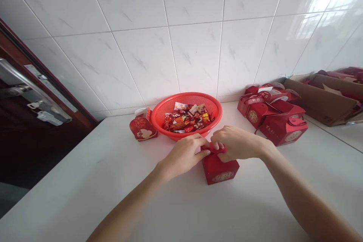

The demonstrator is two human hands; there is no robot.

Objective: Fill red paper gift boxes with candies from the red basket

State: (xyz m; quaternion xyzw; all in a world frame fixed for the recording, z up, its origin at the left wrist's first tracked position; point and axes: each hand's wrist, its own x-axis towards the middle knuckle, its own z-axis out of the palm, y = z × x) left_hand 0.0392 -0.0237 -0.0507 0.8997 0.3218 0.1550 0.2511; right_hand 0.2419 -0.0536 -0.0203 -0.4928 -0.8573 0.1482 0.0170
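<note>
A small red gift box [219,172] with a pale printed emblem on its front stands upright on the white table. My left hand [188,152] pinches the box's top flaps from the left side. My right hand [231,141] grips the top from the right, its fingers curled over the red handle part. Parts of the flaps are hidden under my fingers. Just behind the box, a red plastic basket [159,115] holds many wrapped candies [187,117].
Left of the basket stands another red box [143,127] with a pale print. Several red boxes [269,115] are grouped at the right. Beyond them lies a cardboard carton [320,100] with red items inside. A tiled wall [195,53] runs along the back; a dark door [17,128] is at left.
</note>
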